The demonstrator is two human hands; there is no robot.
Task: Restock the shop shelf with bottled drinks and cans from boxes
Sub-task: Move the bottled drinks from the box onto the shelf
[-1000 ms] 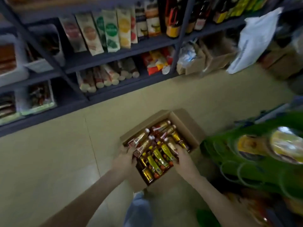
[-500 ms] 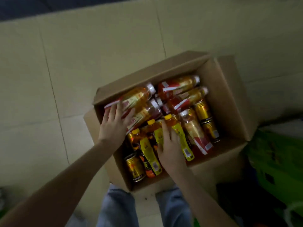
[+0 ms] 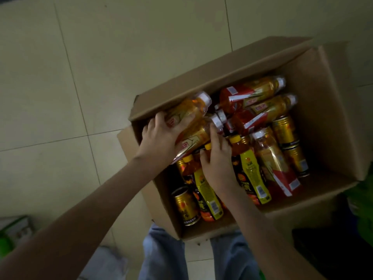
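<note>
An open brown cardboard box (image 3: 314, 93) is set on a pale tiled floor (image 3: 60, 77), flaps folded outward. Drinks are packed inside it, lying down.

Along the box's far edge, clear plastic bottles of amber drink w/ white caps & red-gold labels (image 3: 252, 93) are piled. Toward the near edge, amber bottles w/ yellow caps & yellow labels (image 3: 252, 174) are laid, caps pointed at the far edge. Short gold metal cans (image 3: 284, 132) are tucked on the right side of the pile, & one more gold can (image 3: 184, 205) is seen in the near-left corner.

The left hand (image 3: 159, 142) is placed at the box's far-left corner. Its fingers (image 3: 156, 119) are curled over the upper white-capped bottle (image 3: 187, 110), which is lying against the left wall, w/ the thumb pressed across the label, so that bottle is gripped. A second white-capped bottle (image 3: 193, 138) is lying just beneath, touched by the same hand.

The right hand (image 3: 218, 164) is laid over the middle of the yellow-capped row. Its fingers (image 3: 214, 136) are kept nearly straight & close together, w/ the index tip touching the second white-capped bottle's neck. Nothing is seen enclosed by it.

Blue denim legs (image 3: 161, 255) are seen below the box's near edge. Blurred green packaging (image 3: 363, 199) is cut off at the right, & a green-and-white carton (image 3: 14, 229) is set on the floor, lower left.
</note>
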